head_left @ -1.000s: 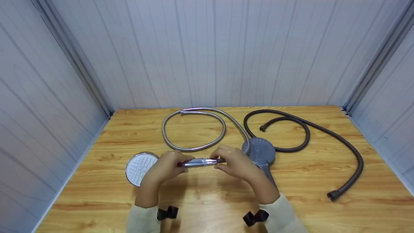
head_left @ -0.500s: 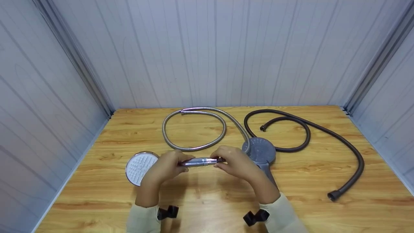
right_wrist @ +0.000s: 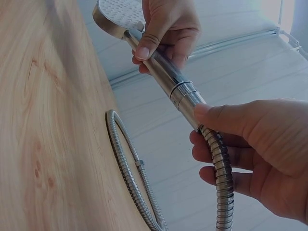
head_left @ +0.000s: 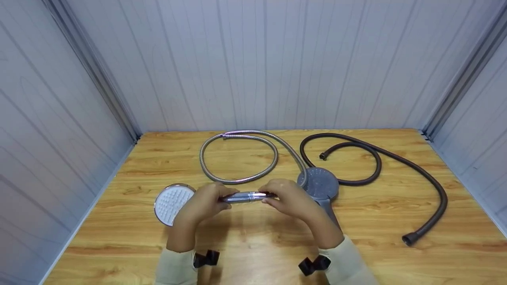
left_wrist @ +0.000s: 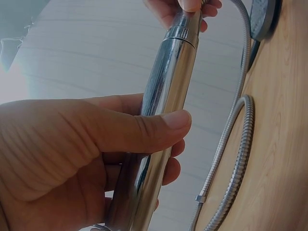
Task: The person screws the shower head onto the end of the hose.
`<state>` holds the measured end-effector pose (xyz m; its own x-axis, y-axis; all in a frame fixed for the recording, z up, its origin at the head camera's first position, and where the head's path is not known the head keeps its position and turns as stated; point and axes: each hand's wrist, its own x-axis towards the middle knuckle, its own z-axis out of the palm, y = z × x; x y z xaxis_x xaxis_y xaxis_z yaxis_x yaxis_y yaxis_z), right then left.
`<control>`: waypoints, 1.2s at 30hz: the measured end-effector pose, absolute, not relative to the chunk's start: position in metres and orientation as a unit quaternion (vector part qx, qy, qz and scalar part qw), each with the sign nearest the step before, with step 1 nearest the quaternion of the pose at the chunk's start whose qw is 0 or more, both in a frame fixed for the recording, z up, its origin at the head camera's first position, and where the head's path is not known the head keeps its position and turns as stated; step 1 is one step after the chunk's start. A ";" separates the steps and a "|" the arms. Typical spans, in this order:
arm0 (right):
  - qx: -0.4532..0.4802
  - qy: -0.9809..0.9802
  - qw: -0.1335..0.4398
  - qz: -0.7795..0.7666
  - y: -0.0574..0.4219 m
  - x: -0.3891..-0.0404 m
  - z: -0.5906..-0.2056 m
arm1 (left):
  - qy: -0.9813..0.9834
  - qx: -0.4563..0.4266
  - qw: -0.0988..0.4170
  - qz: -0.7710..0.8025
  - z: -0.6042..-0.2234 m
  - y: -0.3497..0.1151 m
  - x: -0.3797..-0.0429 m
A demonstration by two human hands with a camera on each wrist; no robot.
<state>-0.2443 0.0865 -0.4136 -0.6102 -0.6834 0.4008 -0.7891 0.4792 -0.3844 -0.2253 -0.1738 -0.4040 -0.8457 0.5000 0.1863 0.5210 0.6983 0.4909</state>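
Observation:
A chrome shower head (head_left: 173,204) with a white nozzle face is held above the table. My left hand (head_left: 204,204) grips its handle, thumb on one side and fingers curled round the other, as the left wrist view shows. At the handle's lower end, the thumb and fingers of my right hand (head_left: 287,198) pinch the chrome connector (right_wrist: 189,108) of a ribbed metal hose (right_wrist: 222,178). Connector and handle meet in line; the thread inside is hidden. The rest of that hose (head_left: 237,181) loops on the table behind my hands.
A grey shower head (head_left: 319,184) lies on the wooden table (head_left: 253,249) beside my right forearm, the metal hose crossing its edge. A dark hose (head_left: 429,178) curls at the right, one end near the front. Panelled walls (head_left: 253,71) close off the back and sides.
Both hands keep their place on the chrome shower head and hose connector. The fingers of my right hand have shifted slightly at the hose end.

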 end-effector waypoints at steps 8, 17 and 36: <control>0.426 -0.855 0.086 0.283 0.086 -0.244 -0.412 | -0.922 -0.274 0.017 -0.272 -0.403 -0.173 -0.226; 0.426 -0.858 0.073 0.278 0.086 -0.244 -0.411 | -0.925 -0.266 0.012 -0.271 -0.402 -0.173 -0.226; 0.434 -0.841 0.103 0.305 0.088 -0.245 -0.414 | -0.921 -0.277 0.020 -0.274 -0.402 -0.173 -0.223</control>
<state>-0.2449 0.0882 -0.4137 -0.6013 -0.6675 0.4392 -0.7938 0.4362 -0.4238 -0.2233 -0.1732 -0.4023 -0.8456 0.4991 0.1892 0.5213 0.6963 0.4934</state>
